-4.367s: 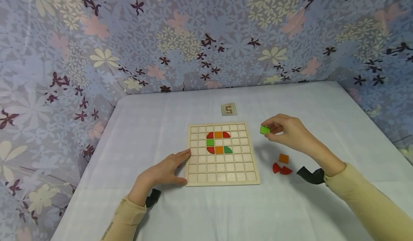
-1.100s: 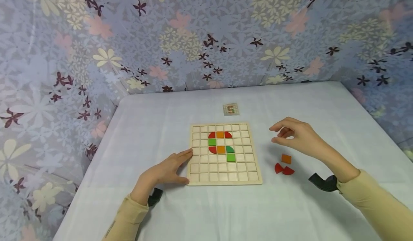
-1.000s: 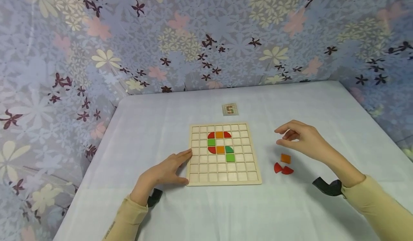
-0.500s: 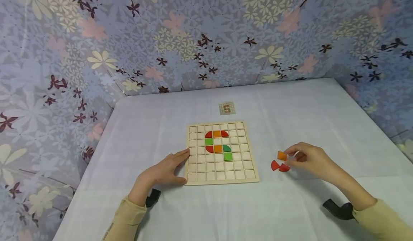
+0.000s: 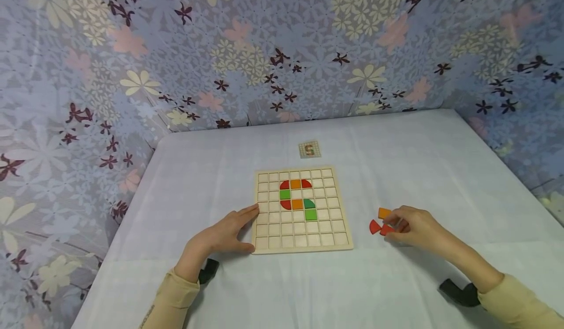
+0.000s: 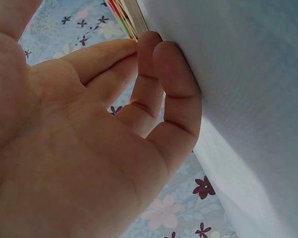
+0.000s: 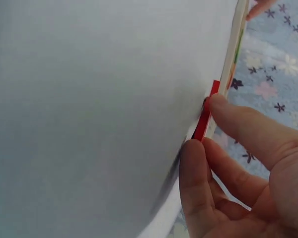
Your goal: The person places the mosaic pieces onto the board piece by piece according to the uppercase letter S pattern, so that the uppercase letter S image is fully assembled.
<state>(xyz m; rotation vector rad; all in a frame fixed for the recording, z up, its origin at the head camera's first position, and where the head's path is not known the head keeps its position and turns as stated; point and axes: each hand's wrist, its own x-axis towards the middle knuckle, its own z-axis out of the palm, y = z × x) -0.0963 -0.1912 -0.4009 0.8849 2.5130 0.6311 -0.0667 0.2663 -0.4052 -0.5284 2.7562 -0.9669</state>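
A square wooden grid board [image 5: 273, 246] lies on the table. Set in its cells are red quarter-circles, orange and light green squares and a dark green quarter-circle [image 5: 309, 203], forming a curved figure. My left hand [image 5: 226, 232] rests at the board's left edge, fingertips and thumb against the frame. Right of the board, my right hand [image 5: 418, 226] pinches a red quarter-circle tile [image 5: 386, 229] between thumb and fingers; the right wrist view has this red tile [image 7: 206, 111] edge-on between the fingertips. Another red quarter-circle tile [image 5: 374, 226] lies beside it, and an orange square tile [image 5: 384, 213] sits just behind, partly covered by the fingers.
Behind the board lies a small pattern card [image 5: 310, 149] with a similar figure on a grid. A white cloth [image 5: 211, 172] covers the table, and a floral curtain [image 5: 282, 50] hangs along the back and sides. Dark straps [image 5: 459, 293] hang at both wrists.
The light green square that my right hand held is now in the board below the dark green piece. My right hand has moved down to the loose tiles and grips a red one.
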